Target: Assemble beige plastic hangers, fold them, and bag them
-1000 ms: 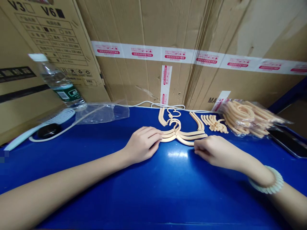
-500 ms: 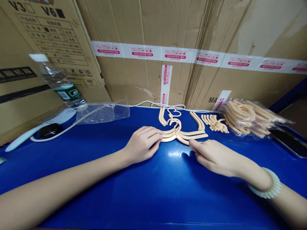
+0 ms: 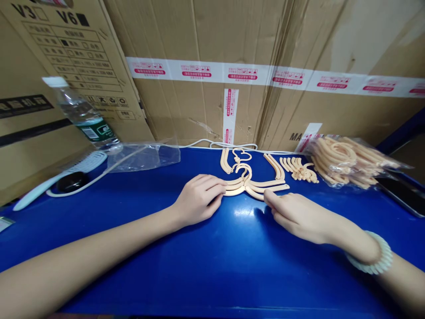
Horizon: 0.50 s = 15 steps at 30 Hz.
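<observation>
A small stack of cream plastic hangers (image 3: 252,185) lies flat on the blue table (image 3: 212,266). My left hand (image 3: 198,199) rests curled on the table with its fingers pressed together on the stack's left arm. My right hand (image 3: 299,213) lies on the table at the right, its fingertips pinching the lower edge of the stack's right arm. A pale bead bracelet (image 3: 372,259) sits on my right wrist.
Loose hanger pieces (image 3: 299,169) and a clear bag of hangers (image 3: 348,161) lie at the right, a dark phone (image 3: 403,195) beyond them. A water bottle (image 3: 81,115), a clear bag (image 3: 142,156), a white fan (image 3: 63,173) and cardboard boxes (image 3: 232,66) stand at the back.
My right hand has slid a little leftward along the hanger stack's right arm. My left hand has stayed in place on the stack.
</observation>
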Motion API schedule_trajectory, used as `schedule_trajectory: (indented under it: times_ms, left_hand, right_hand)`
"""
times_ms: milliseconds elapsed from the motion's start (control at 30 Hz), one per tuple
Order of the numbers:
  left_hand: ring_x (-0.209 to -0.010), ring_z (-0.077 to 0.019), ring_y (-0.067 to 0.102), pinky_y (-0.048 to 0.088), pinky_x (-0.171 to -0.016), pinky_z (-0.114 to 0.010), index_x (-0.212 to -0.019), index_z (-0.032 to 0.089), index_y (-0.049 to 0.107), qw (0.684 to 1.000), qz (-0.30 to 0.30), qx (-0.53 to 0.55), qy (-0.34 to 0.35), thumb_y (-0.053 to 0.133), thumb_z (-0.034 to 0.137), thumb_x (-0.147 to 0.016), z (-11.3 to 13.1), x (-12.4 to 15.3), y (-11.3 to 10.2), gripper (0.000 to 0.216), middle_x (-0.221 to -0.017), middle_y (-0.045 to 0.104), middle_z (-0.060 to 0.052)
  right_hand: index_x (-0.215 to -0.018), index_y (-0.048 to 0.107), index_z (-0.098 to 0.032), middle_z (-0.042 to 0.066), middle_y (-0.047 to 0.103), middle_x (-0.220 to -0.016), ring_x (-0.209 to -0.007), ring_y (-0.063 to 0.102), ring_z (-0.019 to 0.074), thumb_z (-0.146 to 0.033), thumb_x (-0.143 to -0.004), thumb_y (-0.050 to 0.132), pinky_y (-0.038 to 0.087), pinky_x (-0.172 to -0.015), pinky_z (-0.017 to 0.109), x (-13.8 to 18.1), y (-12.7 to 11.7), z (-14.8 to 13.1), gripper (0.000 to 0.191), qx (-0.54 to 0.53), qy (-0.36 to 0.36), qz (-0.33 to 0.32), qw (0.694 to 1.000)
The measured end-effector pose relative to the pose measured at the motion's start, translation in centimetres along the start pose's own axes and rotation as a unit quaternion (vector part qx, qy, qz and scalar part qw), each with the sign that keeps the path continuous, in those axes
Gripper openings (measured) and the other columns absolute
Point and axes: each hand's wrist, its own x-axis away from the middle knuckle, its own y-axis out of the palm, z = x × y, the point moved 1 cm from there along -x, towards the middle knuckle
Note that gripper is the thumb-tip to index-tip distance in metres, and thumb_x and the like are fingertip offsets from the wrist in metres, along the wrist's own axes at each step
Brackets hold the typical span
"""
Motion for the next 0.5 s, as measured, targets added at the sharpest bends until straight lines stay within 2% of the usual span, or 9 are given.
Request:
schedule_trajectory:
  times_ms: [233,500]
  left_hand:
    - [-0.097,-0.0241,0.073,0.056,-0.087,-0.041,-0.098,0.017,0.066,1.000,0.002,-0.002,0.000,0.057,0.011,-0.092,-0.01,0.03,-0.04,0.013,-0.106,0.077,-0.007]
    - [-0.097,-0.0244,0.073,0.055,-0.086,-0.042,-0.097,0.017,0.066,1.000,0.000,0.001,-0.004,0.057,0.011,-0.092,0.03,-0.03,-0.11,0.012,-0.106,0.077,-0.008]
  right_hand:
    - [-0.089,0.043,-0.022,0.004,0.062,-0.078,-0.065,0.054,0.0196,-0.016,-0.095,0.038,0.035,-0.064,0.030,-0.18,-0.41,-0.38,0.010,-0.020,-0.002,-0.003,1.000]
    - [-0.095,0.050,-0.020,0.006,0.064,-0.077,-0.064,0.055,0.0213,-0.019,-0.097,0.039,0.034,-0.062,0.031,0.03,-0.20,-0.19,0.011,0.011,-0.010,-0.009,1.000]
